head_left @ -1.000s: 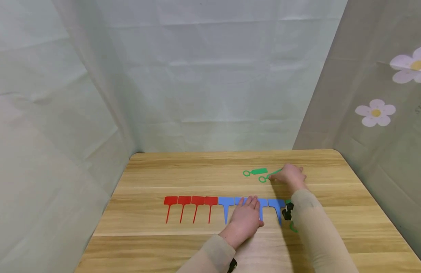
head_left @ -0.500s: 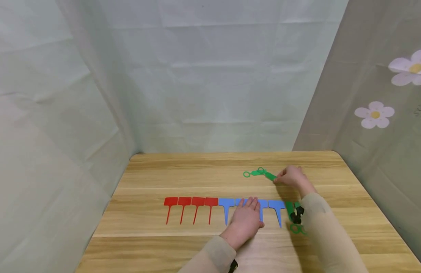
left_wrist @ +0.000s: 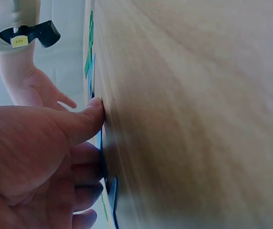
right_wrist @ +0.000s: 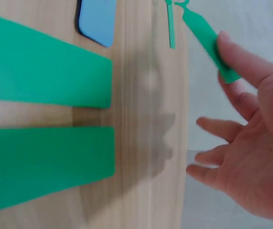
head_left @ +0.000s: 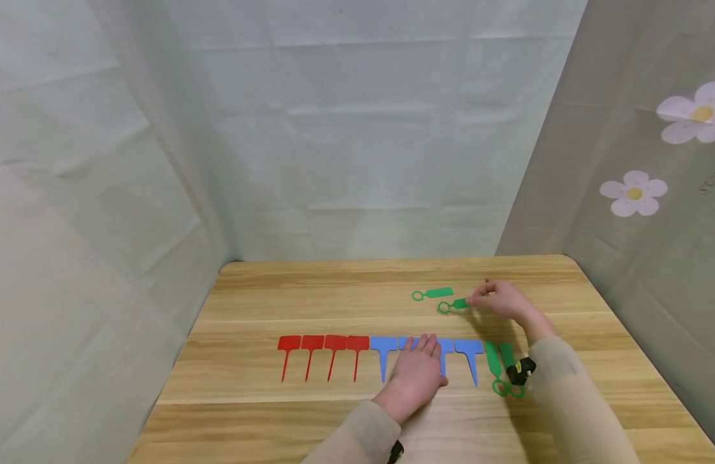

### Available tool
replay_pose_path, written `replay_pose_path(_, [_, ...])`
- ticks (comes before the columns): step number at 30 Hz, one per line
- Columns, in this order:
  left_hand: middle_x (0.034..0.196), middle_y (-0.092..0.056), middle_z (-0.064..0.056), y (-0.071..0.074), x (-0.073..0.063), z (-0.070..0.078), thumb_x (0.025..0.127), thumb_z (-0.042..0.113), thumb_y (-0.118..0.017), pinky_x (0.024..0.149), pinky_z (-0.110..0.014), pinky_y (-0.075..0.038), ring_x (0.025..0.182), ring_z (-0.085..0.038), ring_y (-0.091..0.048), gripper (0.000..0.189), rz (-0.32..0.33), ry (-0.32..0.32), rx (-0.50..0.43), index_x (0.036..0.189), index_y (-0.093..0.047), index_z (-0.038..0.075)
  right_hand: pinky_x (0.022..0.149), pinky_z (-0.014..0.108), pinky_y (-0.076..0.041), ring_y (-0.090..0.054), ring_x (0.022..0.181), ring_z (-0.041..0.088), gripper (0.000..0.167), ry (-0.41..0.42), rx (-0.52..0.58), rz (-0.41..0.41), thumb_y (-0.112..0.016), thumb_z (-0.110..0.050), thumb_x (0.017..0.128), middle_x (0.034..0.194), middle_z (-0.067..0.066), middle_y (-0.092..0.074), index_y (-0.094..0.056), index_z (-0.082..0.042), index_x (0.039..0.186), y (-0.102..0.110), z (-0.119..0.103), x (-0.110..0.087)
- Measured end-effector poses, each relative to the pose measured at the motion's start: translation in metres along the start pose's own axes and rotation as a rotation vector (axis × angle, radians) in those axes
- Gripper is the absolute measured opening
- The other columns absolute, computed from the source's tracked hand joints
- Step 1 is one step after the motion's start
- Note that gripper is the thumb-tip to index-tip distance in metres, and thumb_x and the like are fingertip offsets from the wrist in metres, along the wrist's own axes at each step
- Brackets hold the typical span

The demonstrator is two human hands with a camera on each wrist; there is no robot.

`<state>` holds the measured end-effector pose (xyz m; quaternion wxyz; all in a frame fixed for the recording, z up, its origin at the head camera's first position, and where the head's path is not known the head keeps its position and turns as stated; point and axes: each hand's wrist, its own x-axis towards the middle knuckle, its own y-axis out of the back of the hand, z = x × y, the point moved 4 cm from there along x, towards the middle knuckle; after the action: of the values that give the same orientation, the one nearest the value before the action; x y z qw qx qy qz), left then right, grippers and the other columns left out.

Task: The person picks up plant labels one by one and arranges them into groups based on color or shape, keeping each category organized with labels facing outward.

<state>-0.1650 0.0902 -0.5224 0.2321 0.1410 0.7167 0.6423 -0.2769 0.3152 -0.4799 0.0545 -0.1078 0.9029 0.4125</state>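
Note:
My right hand [head_left: 502, 301] pinches the wide end of a green plant tag [right_wrist: 205, 38] between thumb and forefinger, and its other fingers are spread. The tag's ring points left in the head view. Another green plant tag [head_left: 440, 293] lies on the table just beyond it. My left hand [head_left: 417, 372] rests with straight fingers on the middle blue T-shaped plant labels [head_left: 446, 347], partly hiding them. Two more green plant tags [head_left: 493, 358] lie side by side at the row's right end, rings toward me; the right wrist camera partly covers one.
Several red T-shaped plant labels [head_left: 335, 343] form the row's left part, stems toward me. The wooden table [head_left: 247, 290] ends at a pale cloth backdrop [head_left: 357, 161], with cloth also on both sides. A wrist camera [head_left: 521, 370] sits on my right sleeve.
My right hand has lifted and turned the green plant tag; its ring swung over the other tag, then back down. The right forearm moved rightward, uncovering the row's green tags. My left hand stays put.

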Motion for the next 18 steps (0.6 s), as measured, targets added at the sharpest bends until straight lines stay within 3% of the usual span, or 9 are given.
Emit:
replay_pose_path(3, [0.17, -0.039, 0.006, 0.001, -0.001, 0.0, 0.104, 0.06, -0.059, 0.128, -0.036, -0.028, 0.158, -0.012, -0.032, 0.074, -0.008, 0.001, -0.001, 0.163, -0.048, 0.019, 0.114, 0.069, -0.04, -0.031, 0.151, 0.057, 0.058, -0.02, 0.049, 0.012, -0.072, -0.05, 0.102, 0.169, 0.031, -0.028, -0.072, 0.003, 0.125, 0.003, 0.006, -0.003])
replay_pose_path(6, [0.17, -0.039, 0.006, 0.002, -0.001, 0.001, 0.104, 0.06, -0.06, 0.128, -0.036, -0.028, 0.158, -0.012, -0.032, 0.074, -0.006, 0.001, -0.005, 0.163, -0.048, 0.019, 0.115, 0.066, -0.042, -0.035, 0.15, 0.054, 0.065, -0.043, 0.074, 0.028, -0.075, -0.052, 0.099, 0.168, 0.026, -0.033, -0.071, 0.008, 0.125, 0.007, 0.011, -0.008])
replay_pose_path(9, [0.17, -0.039, 0.006, 0.002, -0.001, 0.001, 0.104, 0.06, -0.06, 0.128, -0.037, -0.029, 0.158, -0.012, -0.033, 0.074, -0.002, 0.002, -0.01, 0.163, -0.048, 0.018, 0.115, 0.066, -0.042, -0.036, 0.15, 0.053, 0.059, -0.049, 0.087, 0.028, -0.076, -0.049, 0.099, 0.168, 0.023, -0.037, -0.074, 0.006, 0.119, 0.011, 0.014, -0.015])
replay_pose_path(18, [0.171, -0.036, 0.005, 0.0, 0.0, 0.0, 0.104, 0.06, -0.058, 0.129, -0.036, -0.027, 0.158, -0.012, -0.031, 0.074, -0.021, 0.004, -0.001, 0.165, -0.046, 0.019, 0.114, 0.076, -0.033, -0.03, 0.15, 0.059, 0.036, 0.126, 0.112, -0.091, -0.061, -0.029, 0.111, 0.163, 0.03, -0.04, -0.078, 0.002, 0.118, 0.034, 0.012, -0.04])
